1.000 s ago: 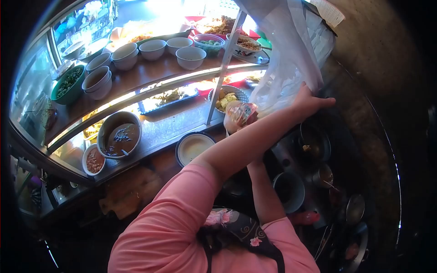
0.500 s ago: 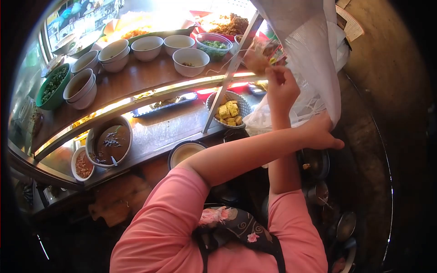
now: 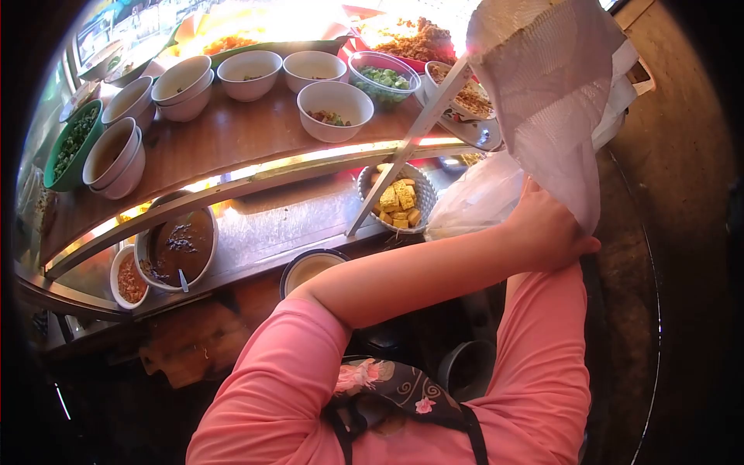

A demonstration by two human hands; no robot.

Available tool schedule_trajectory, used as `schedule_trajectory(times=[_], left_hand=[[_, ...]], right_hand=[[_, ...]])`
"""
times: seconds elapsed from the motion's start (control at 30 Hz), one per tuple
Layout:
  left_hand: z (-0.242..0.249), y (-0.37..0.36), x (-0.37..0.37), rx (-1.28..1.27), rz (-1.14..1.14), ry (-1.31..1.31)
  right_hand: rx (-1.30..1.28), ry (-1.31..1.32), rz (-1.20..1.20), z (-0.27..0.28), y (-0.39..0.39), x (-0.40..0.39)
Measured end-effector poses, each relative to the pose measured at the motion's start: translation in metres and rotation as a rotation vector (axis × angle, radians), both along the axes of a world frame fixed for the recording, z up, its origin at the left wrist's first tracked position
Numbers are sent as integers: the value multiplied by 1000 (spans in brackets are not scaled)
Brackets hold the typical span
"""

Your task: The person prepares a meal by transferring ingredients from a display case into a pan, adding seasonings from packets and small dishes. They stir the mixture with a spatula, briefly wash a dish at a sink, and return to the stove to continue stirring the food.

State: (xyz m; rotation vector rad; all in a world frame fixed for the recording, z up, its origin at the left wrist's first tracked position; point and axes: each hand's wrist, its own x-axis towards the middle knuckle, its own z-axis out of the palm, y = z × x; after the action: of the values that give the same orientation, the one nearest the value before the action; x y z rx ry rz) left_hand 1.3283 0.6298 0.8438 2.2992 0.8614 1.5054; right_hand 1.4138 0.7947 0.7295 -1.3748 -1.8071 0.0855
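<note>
My left hand (image 3: 546, 229) reaches across my body to the right, its fingers closed on the edge of a translucent white plastic bag (image 3: 477, 198). A tall white sheet-like wrap (image 3: 554, 93) hangs just above and behind this hand, its lower end touching it. My right forearm, in a pink sleeve (image 3: 542, 333), passes up beneath the left one. The right hand itself is hidden behind the left hand and the bag. To the left of the bag, a grey woven-look basket (image 3: 425, 203) holds yellow fried tofu-like cubes (image 3: 397, 198).
White bowls (image 3: 335, 112) line a wooden shelf (image 3: 232, 143), with a clear tub of chopped greens (image 3: 384, 77). A slanted metal post (image 3: 411, 147) stands left of the bag. Below sit a pot of brown sauce (image 3: 182, 244) and a bowl of reddish-brown food (image 3: 132, 277).
My right hand, which held a small bag of reddish contents up by the post, has dropped out of sight behind my left hand. The left hand stays at the plastic bag. The view has shifted slightly.
</note>
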Motion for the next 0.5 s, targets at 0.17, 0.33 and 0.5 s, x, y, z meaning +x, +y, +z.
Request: schedule_trajectory(times=[0.17, 0.33, 0.5], left_hand=[[-7, 12, -1, 34, -9, -45], [-11, 15, 4, 10, -16, -81], [-10, 12, 9, 198, 257, -332]], right_hand=[[-62, -56, -6, -21, 11, 5], [-59, -36, -6, -33, 7, 9], [23, 107, -13, -42, -17, 11]])
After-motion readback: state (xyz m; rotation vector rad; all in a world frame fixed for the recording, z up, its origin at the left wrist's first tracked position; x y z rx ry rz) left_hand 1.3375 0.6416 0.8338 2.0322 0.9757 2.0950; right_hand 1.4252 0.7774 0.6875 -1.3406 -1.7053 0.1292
